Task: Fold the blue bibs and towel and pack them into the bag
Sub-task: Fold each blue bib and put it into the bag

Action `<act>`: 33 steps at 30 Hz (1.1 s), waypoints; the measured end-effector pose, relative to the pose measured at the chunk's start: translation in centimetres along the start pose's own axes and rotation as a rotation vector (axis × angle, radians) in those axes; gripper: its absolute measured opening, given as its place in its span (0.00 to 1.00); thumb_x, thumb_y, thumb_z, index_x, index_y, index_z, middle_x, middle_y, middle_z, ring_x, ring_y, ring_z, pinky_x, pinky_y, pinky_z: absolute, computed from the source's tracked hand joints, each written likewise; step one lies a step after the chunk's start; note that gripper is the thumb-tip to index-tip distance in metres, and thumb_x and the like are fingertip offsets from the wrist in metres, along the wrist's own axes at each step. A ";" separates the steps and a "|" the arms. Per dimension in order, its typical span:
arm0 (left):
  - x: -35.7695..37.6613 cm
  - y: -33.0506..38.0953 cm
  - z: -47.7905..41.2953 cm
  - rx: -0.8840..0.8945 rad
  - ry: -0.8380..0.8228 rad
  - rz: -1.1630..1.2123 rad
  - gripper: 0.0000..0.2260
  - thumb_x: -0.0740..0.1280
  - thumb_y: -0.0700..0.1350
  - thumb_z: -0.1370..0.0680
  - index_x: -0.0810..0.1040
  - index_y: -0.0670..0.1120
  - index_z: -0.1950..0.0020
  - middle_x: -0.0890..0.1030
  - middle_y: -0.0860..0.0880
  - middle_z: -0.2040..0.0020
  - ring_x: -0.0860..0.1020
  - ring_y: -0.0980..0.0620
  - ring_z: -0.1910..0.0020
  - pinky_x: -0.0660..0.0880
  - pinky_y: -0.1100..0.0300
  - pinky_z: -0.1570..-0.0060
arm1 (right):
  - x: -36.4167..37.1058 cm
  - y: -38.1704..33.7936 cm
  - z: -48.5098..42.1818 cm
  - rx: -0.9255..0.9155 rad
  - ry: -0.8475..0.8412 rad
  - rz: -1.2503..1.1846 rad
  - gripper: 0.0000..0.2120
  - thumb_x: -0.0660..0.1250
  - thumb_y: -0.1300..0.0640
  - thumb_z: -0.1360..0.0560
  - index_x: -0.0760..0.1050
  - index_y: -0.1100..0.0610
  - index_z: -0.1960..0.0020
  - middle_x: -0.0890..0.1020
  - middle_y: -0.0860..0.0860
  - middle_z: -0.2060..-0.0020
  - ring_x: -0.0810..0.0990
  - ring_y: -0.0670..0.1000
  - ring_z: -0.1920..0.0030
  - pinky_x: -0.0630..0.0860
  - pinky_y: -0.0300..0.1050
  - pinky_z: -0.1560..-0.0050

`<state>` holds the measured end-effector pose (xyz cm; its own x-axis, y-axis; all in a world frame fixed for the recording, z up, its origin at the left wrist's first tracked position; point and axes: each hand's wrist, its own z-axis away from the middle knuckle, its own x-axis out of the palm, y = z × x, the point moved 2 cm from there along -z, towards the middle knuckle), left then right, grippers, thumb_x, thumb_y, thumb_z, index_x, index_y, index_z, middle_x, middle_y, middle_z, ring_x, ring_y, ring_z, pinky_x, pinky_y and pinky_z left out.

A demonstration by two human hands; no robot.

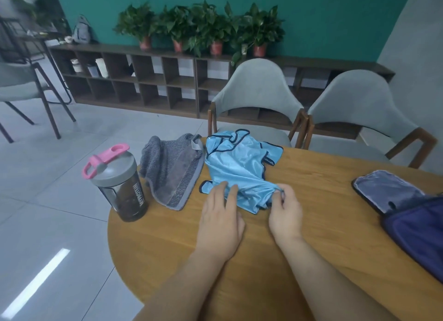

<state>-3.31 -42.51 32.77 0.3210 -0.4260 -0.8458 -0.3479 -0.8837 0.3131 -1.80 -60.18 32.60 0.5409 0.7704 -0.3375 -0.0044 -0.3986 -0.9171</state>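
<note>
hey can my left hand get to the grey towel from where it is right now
Probably yes. The left hand rests flat on the blue bibs, and the towel lies right beside them with nothing between. The bottle stands farther left, clear of the path.

bottle [119, 186] left of towel [171, 169], bibs [239, 167] right, bag [412, 220] far right.

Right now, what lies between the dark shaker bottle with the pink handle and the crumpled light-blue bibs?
Head view: a crumpled grey striped towel lies there on the round wooden table, touching the bibs.
</note>
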 end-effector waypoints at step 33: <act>-0.4 0.0 0.3 -0.004 0.056 -0.001 0.32 0.66 0.51 0.21 0.62 0.43 0.19 0.64 0.42 0.22 0.64 0.40 0.22 0.66 0.44 0.24 | -2.8 -15.2 -11.4 -0.442 -0.348 0.609 0.12 0.64 0.46 0.16 0.80 0.48 0.55 0.80 0.46 0.63 0.80 0.53 0.57 0.74 0.51 0.58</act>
<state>-3.72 -42.27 32.91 0.3705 -0.4349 -0.8207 -0.3443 -0.8850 0.3135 6.35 -61.96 49.91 0.2594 0.4373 -0.8611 0.1578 -0.8988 -0.4089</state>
